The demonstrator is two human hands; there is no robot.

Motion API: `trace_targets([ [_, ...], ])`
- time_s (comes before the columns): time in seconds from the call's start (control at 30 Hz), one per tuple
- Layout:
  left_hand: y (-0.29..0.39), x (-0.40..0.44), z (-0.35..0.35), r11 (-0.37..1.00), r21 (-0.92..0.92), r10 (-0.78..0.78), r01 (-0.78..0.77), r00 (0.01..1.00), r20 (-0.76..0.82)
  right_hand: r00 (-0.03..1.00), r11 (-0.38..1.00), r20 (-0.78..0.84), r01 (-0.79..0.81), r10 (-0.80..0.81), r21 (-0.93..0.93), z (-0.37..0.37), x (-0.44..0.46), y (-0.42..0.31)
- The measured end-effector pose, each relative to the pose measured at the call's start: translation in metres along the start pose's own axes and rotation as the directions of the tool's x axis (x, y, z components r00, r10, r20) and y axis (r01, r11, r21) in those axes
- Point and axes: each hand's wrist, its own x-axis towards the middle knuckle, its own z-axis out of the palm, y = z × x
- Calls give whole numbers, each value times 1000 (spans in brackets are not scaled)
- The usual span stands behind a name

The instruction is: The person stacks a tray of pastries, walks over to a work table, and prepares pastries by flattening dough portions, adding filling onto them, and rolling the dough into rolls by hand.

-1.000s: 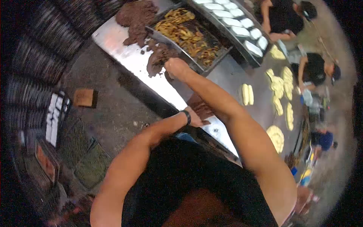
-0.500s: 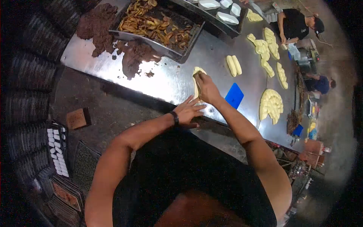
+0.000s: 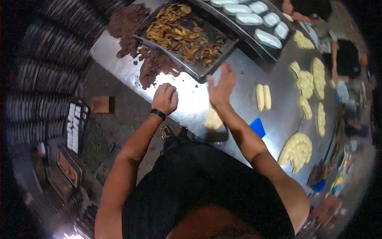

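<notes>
A metal desk (image 3: 244, 71) carries all the work. Across its far side stands a tray (image 3: 175, 59) of browned yellow slices (image 3: 187, 36), and beside it a darker tray (image 3: 248, 36) with white dishes (image 3: 267, 38). A crumbly brown mass (image 3: 157, 65) spreads along the near wall of the slice tray, and a rounded dough mound (image 3: 296, 151) sits off to the right.

Next in size come the hands. The right hand (image 3: 223, 87) is spread wide, fingers stretched and thumb apart, near the slice tray's corner, with no item visible in it. The left hand (image 3: 165, 98) has its fingers folded in, over the front edge of the desk near the brown mass; whether it holds anything I cannot tell.

Smaller still, the dough piece (image 3: 213, 119) lies on the desk by the front edge, partly hidden by the right wrist; contact between them is unclear. Two dough rolls (image 3: 263, 97) lie side by side beyond it, and a blue sheet (image 3: 258, 127) rests just beside the right forearm.

The step in hand seems to be working this single dough piece. Any further handling calls for bringing the palms back over it, clear of the blue sheet.
</notes>
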Motion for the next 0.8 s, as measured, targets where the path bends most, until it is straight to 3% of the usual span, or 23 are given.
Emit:
trace_targets([
  [0.03, 0, 0, 2, 999, 30, 12, -12, 1000, 15, 1000, 998, 26, -15, 13, 69, -14, 16, -3],
  [0.07, 0, -2, 3, 998, 56, -33, 31, 999, 31, 999, 979, -49, 15, -5, 205, -18, 36, -1],
  [0.17, 13, 4, -3, 997, 82, -10, 13, 999, -43, 922, 925, 310, 110, -232, 365, -11, 113, -2],
  [0.27, 12, 5, -5, 985, 168, -30, 29, 1000, 4, 723, 881, 508, 431, -467, 196, 39, 157, 4],
  [0.37, 13, 0, -5, 964, 242, -128, 113, 991, 46, 583, 779, 651, 627, -486, 21, 70, 170, 8],
  [0.4, 16, 2, -7, 956, 269, -129, 115, 991, 35, 583, 770, 647, 638, -491, 9, 70, 169, 6],
  [0.63, 7, -8, -7, 976, 205, -67, 72, 997, -31, 737, 916, 581, 398, -345, 38, 5, 167, 18],
  [0.73, 5, -11, -6, 987, 159, 0, 13, 997, -82, 848, 982, 497, 180, -187, 61, -39, 128, 15],
  [0.8, 1, -10, -9, 999, 8, 54, -54, 997, -60, 893, 998, 447, 36, -57, 54, -71, 87, -3],
])
